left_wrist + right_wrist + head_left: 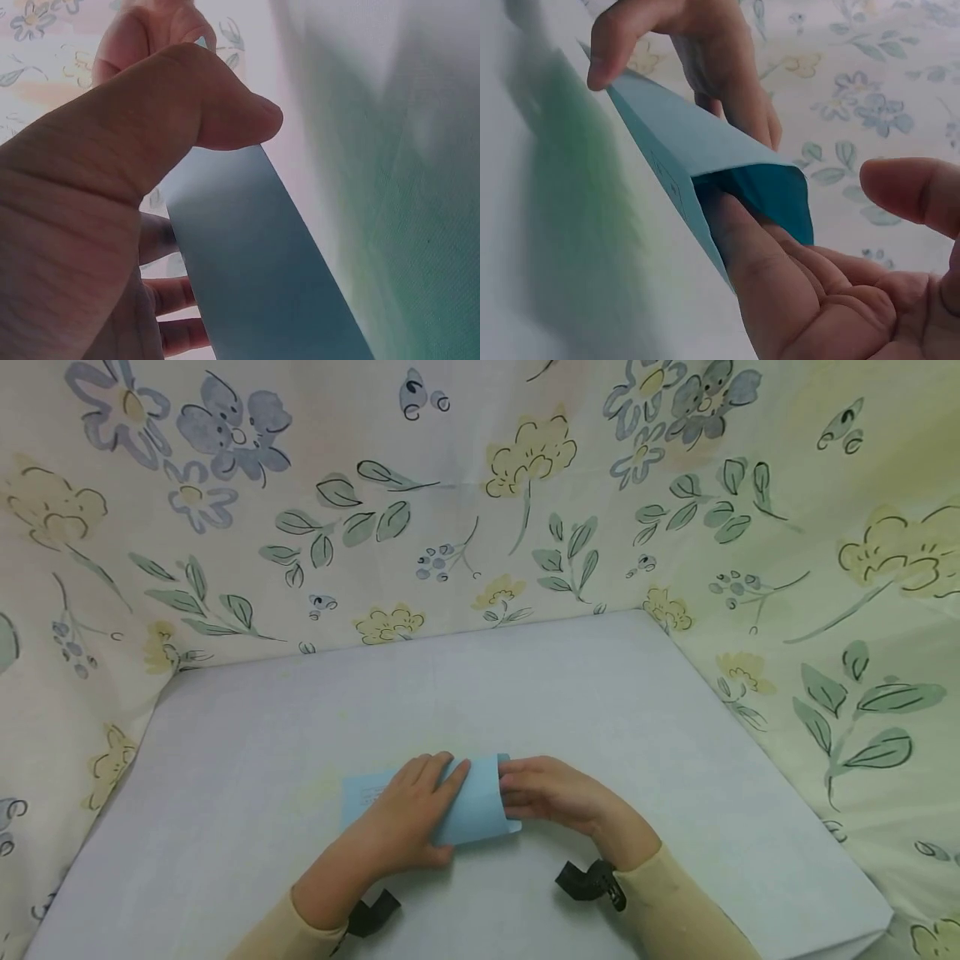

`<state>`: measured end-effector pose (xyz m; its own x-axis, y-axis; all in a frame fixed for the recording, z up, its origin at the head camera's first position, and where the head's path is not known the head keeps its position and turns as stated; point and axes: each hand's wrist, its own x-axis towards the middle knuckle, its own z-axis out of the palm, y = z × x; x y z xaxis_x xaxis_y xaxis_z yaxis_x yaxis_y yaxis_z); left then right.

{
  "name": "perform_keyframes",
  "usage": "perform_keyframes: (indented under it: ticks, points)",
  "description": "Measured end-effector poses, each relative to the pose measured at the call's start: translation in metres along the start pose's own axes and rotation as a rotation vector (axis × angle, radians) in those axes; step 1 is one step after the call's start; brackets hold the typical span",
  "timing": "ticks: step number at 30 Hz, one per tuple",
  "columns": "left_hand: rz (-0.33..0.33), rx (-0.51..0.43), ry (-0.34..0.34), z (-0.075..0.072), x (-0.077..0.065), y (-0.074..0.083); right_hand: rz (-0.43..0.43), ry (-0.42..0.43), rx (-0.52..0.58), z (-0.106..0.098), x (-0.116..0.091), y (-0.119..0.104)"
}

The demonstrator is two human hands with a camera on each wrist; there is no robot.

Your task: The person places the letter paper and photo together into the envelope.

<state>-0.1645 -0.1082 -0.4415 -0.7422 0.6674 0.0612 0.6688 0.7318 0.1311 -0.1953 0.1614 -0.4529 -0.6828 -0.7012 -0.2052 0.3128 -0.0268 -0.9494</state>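
A light blue cardboard box (476, 802), thin-walled and open at its right end, lies on its side in the head view. My left hand (408, 818) lies across it, gripping it with the thumb at the near edge and fingers over the far side. Fingers of my right hand (558, 797) reach into the open end; the right wrist view shows them going inside the box (697, 135), their tips hidden, with the thumb apart outside. In the left wrist view the left thumb (225, 112) presses the blue box (255, 255) by its edge.
A white-covered table (480, 693) extends around the hands. Behind and beside it hangs a floral curtain (450, 510). Black wrist mounts (592, 883) stick out from both sleeves. Small print (371, 795) shows on the box's left part.
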Motion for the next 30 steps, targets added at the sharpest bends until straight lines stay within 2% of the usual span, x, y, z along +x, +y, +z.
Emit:
perform_keyframes:
  ticks: [5,15,20,26,30]
  points:
    - [-0.007,-0.001,0.001,0.0,0.0,-0.002,0.016,0.104,-0.047,-0.006,-0.001,-0.002]
    - [-0.028,-0.007,-0.016,0.003,0.0,-0.007,0.0,0.194,-0.168,-0.025,-0.005,-0.007]
    - [-0.052,-0.024,-0.044,0.003,0.0,-0.008,-0.011,0.27,-0.25,-0.027,-0.007,-0.008]
    - [-0.059,-0.048,-0.062,0.004,0.0,-0.012,-0.031,0.419,-0.47,-0.021,-0.005,-0.005]
    - [-0.066,-0.077,-0.096,0.004,0.0,-0.014,-0.056,0.466,-0.636,-0.018,-0.003,-0.001]
